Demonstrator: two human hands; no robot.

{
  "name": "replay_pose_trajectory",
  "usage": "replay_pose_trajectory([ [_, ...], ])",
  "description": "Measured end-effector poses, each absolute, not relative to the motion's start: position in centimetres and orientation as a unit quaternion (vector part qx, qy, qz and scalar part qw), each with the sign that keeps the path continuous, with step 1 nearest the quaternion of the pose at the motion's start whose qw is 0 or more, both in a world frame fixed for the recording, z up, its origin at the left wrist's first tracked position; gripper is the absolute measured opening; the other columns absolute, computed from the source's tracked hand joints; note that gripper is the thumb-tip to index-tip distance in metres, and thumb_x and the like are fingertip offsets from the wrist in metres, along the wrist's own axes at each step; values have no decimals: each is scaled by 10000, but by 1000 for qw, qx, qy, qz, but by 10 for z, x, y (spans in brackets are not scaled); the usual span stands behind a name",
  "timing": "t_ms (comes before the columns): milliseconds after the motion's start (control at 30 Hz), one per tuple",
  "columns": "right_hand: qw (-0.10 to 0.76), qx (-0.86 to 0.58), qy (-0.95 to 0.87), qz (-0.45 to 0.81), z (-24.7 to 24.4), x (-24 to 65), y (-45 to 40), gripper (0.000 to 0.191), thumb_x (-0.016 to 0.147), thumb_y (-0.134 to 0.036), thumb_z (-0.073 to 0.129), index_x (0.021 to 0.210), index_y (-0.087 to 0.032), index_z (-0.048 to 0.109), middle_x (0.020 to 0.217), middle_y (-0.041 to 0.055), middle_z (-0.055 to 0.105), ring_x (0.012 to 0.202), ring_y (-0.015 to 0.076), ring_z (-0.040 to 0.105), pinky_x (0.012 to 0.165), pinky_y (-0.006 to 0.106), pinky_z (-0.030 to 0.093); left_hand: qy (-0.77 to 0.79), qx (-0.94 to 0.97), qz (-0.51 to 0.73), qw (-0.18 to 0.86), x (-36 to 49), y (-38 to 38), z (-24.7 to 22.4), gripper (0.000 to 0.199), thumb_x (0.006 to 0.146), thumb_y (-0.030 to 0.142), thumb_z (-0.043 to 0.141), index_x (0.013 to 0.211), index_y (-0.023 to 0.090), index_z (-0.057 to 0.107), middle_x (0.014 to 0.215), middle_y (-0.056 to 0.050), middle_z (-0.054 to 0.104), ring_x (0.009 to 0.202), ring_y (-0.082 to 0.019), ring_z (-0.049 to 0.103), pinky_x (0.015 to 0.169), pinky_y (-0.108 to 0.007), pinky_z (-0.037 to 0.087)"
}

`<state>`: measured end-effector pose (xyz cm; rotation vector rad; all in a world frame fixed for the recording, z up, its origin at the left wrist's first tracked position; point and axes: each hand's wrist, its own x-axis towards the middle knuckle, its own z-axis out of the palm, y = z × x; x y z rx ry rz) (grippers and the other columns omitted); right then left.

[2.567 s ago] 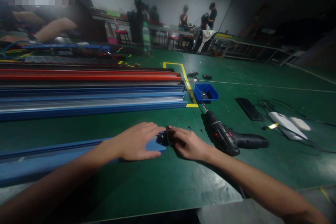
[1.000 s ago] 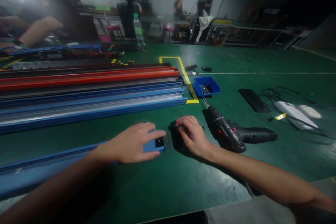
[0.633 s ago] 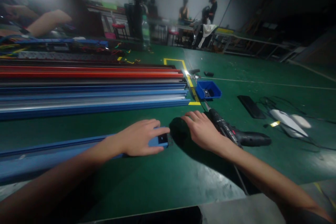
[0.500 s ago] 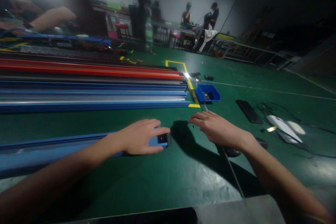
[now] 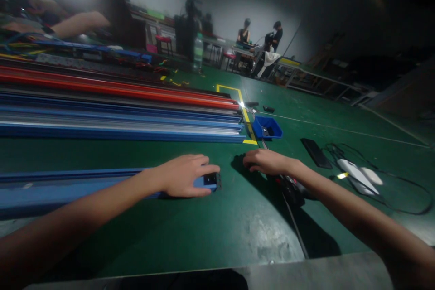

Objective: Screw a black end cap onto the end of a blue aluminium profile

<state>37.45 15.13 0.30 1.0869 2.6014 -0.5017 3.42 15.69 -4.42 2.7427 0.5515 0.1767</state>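
Observation:
My left hand (image 5: pixel 185 176) lies over the end of a long blue metal profile (image 5: pixel 115 181), thumb along the near side and fingers over the far side. A black end piece (image 5: pixel 213 180) shows at the profile's tip, just past the fingers. To the right, my right hand (image 5: pixel 267 161) is low on the green table with its fingers curled and pressed together at the tabletop; whatever is between them is hidden. Under the right wrist lies a black tool with red parts (image 5: pixel 292 190), partly covered by the forearm.
Blue profiles (image 5: pixel 136 133) and red profiles (image 5: pixel 136 87) lie across the table behind my hands. Near their ends stands a blue bin (image 5: pixel 268 128) with small parts. Rightward are a black flat object (image 5: pixel 316 153) and a white device (image 5: pixel 356 176) with cables. A co-worker's arm (image 5: pixel 81 23) is at far left.
My right hand has lowered to the table, its fingers closing where a small dark piece lay. My left hand keeps its place on the profile. The view has shifted slightly.

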Motion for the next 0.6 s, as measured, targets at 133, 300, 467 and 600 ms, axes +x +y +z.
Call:
replay_pose_trajectory([
  [133, 117, 363, 913, -145, -2, 377, 149, 152, 964, -81, 622, 926, -184, 727, 916, 41, 704, 815, 171, 644, 737, 271, 469, 196, 963, 68, 170, 34, 157, -44, 602, 967, 639, 527, 1475, 319, 558, 1167, -85, 657, 1023, -260, 652, 885, -393, 493],
  [300, 49, 442, 880, -165, 1, 395, 168, 138, 975, -134, 608, 931, -160, 736, 858, 47, 717, 716, 152, 617, 695, 255, 467, 191, 964, 73, 169, 34, 157, -44, 593, 961, 633, 538, 1455, 306, 575, 1139, -85, 665, 989, -253, 653, 866, -386, 491],
  [467, -113, 591, 788, -128, 4, 428, 194, 205, 931, -174, 610, 1032, -129, 783, 913, 81, 767, 739, 178, 660, 728, 276, 499, 194, 962, 77, 175, 34, 157, -45, 596, 958, 631, 542, 1458, 308, 567, 1134, -81, 660, 985, -250, 649, 859, -387, 489],
  [600, -180, 643, 734, -121, -10, 447, 190, 308, 978, -297, 547, 1050, -93, 767, 952, 121, 787, 761, 199, 697, 705, 282, 535, 196, 962, 61, 181, 33, 157, -46, 603, 966, 647, 523, 1471, 319, 539, 1143, -84, 645, 1006, -263, 644, 875, -411, 491],
])
